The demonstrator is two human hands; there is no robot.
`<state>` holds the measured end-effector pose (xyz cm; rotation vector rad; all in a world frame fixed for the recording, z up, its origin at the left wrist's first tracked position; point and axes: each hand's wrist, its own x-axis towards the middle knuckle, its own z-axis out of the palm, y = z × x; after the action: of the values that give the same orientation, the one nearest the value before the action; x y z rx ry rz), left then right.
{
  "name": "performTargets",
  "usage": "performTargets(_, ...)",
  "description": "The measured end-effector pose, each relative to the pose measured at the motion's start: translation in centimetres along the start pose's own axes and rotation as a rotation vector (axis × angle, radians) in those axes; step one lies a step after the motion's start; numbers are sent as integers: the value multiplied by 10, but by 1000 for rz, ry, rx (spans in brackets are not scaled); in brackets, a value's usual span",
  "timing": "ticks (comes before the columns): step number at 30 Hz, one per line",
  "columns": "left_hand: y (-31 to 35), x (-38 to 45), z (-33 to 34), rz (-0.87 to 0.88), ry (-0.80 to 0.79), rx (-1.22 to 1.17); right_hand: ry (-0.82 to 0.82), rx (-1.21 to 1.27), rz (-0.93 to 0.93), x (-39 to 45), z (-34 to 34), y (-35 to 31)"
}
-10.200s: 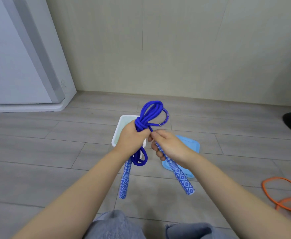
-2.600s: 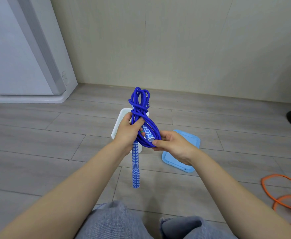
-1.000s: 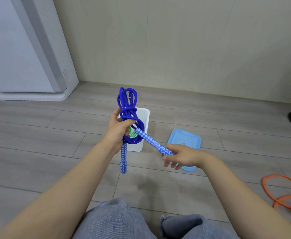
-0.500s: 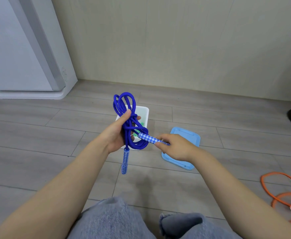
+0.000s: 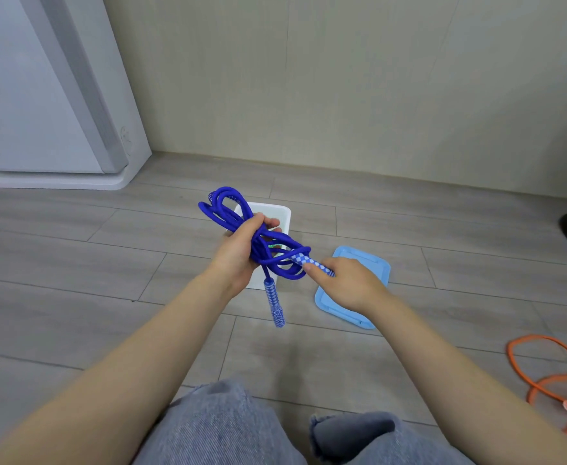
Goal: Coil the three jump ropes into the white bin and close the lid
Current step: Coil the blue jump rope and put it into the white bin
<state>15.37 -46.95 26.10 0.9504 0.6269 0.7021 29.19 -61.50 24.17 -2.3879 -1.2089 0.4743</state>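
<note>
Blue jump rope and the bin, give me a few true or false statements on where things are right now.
1. The left hand grips the coiled blue jump rope. True.
2. The light blue lid sits on the white bin. False: it lies on the floor beside the bin.
3. The right hand holds one patterned handle. True.
4. The orange rope is in the bin. False: it lies on the floor at right.
</note>
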Motion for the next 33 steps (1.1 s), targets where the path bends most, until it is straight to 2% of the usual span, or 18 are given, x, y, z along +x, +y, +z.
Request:
performTargets(3,2,3,-1,7,115,54,16,-34,53,-1,-2,2)
performTargets(6,-4,5,-11,72,240,270,-4,-69,80,-3,-2,0)
performTargets(8,-7,5,-16,62,238,338,-23,-54,91,-3,0,0)
performTargets(12,-5,1,-23,-40,58,249,-134,166,108,-5,1,-5)
performTargets(17,-10,-7,-37,-152,-304,36,-383,491,93,-14,-2,-16)
performTargets(20,-13,-8,-39,-137,-454,6,-431,571,131,-13,-6,-19)
performTargets(23,-15,-10,-32,-140,-515,-27,-423,618,167,-12,-7,-19)
performTargets(25,-16,-10,-27,-119,-451,42,-382,555,165,-10,-9,-19)
performTargets(29,-18,-10,-24,-30,-183,195,-249,345,154,-8,-6,-16)
performTargets(33,-15,-7,-26,1,10,213,-202,268,161,-6,-1,-14)
